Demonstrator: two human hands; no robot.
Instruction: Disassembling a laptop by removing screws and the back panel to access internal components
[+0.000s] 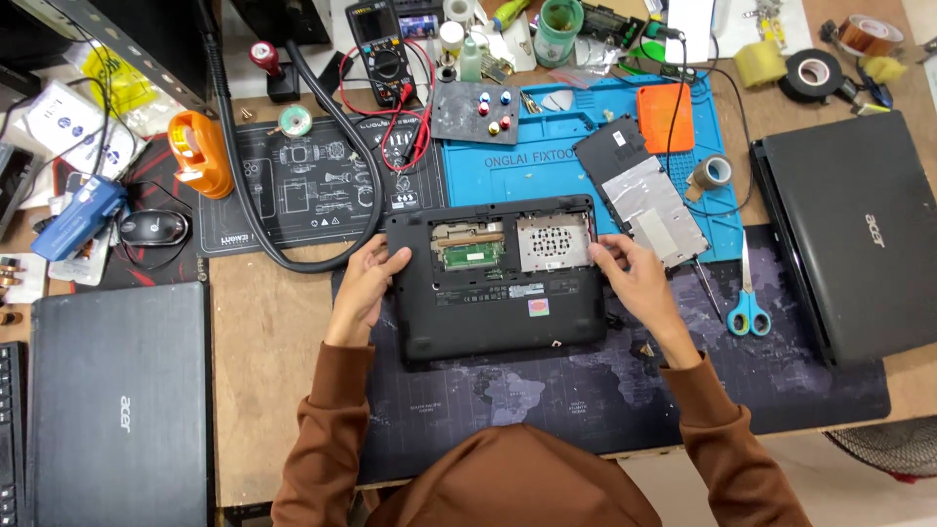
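A small black laptop [488, 312] lies upside down on a dark desk mat [761, 381], its bottom cover off so the green circuit board [470, 256] and a silver drive bay [552, 242] show. My left hand [366, 283] grips the laptop's left edge. My right hand [639, 278] holds its right edge near the back corner. The removed black cover [639, 190], with silver foil inside, lies just beyond my right hand on the blue work mat [547, 161].
Blue-handled scissors [748, 303] and a screwdriver [708, 288] lie right of the laptop. Closed black laptops sit at far right [859, 234] and near left [117, 400]. A black hose [259, 215], multimeter [386, 59], mouse [153, 228], tape rolls [810, 70] and an orange cover [666, 117] crowd the back.
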